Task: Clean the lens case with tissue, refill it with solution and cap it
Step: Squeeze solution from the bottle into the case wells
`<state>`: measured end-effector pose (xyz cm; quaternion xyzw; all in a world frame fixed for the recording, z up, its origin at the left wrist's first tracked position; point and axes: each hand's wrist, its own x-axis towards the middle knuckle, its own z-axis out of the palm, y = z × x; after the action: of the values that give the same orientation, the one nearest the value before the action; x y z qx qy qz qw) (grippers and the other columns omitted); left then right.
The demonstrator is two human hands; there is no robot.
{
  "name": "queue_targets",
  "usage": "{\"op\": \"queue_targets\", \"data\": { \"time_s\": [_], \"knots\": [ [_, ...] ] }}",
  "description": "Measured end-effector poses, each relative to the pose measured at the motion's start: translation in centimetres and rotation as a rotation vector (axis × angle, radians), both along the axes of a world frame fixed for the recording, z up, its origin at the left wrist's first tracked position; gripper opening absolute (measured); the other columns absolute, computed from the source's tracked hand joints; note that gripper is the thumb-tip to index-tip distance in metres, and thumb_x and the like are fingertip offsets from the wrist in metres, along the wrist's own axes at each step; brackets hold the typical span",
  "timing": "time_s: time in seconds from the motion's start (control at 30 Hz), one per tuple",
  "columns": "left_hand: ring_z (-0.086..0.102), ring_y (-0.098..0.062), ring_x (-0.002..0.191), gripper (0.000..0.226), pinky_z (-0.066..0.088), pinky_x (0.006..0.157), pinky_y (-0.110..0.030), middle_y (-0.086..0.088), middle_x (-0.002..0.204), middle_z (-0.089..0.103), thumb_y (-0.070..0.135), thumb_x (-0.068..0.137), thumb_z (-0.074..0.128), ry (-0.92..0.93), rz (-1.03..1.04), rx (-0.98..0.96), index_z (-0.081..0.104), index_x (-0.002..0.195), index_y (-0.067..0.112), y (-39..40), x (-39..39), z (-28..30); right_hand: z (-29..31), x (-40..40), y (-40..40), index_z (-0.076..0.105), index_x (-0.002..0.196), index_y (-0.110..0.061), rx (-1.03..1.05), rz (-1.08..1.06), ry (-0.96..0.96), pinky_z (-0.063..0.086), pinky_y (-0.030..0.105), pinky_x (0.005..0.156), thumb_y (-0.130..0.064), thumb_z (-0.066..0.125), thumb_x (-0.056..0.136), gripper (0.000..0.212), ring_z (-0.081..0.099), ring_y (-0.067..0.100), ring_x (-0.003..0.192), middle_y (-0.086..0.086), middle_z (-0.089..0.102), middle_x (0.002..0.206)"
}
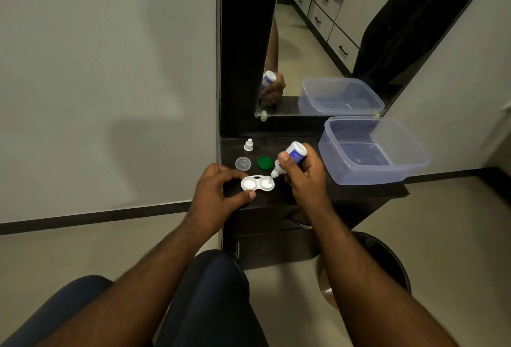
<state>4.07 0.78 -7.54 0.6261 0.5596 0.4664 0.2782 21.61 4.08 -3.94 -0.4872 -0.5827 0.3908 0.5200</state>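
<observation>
The white lens case (257, 183) lies open on the dark shelf (359, 190), both wells facing up. The left hand (218, 194) steadies the case's left end, thumb and forefinger curved around it and pinching its edge. The right hand (302, 172) grips the solution bottle (290, 157), fingers wrapped round its body, tilted nozzle-down over the case's right well; the tip sits just at the well. Just behind the case lie a clear cap (243, 163) and a green cap (265, 162), with the small white bottle cap (248, 144) farther behind. To the case's right stands a clear plastic tub (373, 150), below a mirror (318, 42).
</observation>
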Motion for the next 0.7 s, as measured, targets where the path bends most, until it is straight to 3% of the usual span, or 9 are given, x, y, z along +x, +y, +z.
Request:
{"op": "queue_targets", "data": {
  "time_s": [0.17, 0.5, 0.7],
  "knots": [
    [0.047, 0.010, 0.087, 0.033, 0.035, 0.068, -0.001, 0.004, 0.091, 0.051, 0.019, 0.068, 0.084, 0.021, 0.002, 0.002, 0.072, 0.099, 0.020, 0.02, 0.04, 0.08, 0.15, 0.02, -0.03, 0.053, 0.083, -0.025, -0.018, -0.008, 0.008, 0.049, 0.031, 0.068, -0.019, 0.061, 0.090, 0.012, 0.056, 0.016, 0.077, 0.000, 0.057, 0.079],
    [0.048, 0.005, 0.086, 0.033, 0.036, 0.068, -0.002, 0.009, 0.090, 0.050, 0.019, 0.068, 0.084, 0.016, 0.002, -0.006, 0.072, 0.098, 0.020, 0.03, 0.03, 0.14, 0.14, 0.00, -0.03, 0.054, 0.085, -0.024, -0.036, 0.001, -0.009, 0.050, 0.026, 0.069, -0.021, 0.060, 0.090, 0.009, 0.058, 0.012, 0.079, -0.002, 0.058, 0.081],
    [0.046, 0.010, 0.086, 0.032, 0.035, 0.067, -0.002, 0.007, 0.089, 0.050, 0.018, 0.068, 0.084, 0.020, -0.003, 0.006, 0.071, 0.096, 0.023, 0.08, 0.06, 0.12, 0.29, 0.23, 0.06, 0.054, 0.087, -0.022, -0.057, 0.000, 0.010, 0.050, 0.023, 0.064, -0.021, 0.061, 0.090, 0.008, 0.059, 0.015, 0.079, 0.001, 0.059, 0.083]
  ]
}}
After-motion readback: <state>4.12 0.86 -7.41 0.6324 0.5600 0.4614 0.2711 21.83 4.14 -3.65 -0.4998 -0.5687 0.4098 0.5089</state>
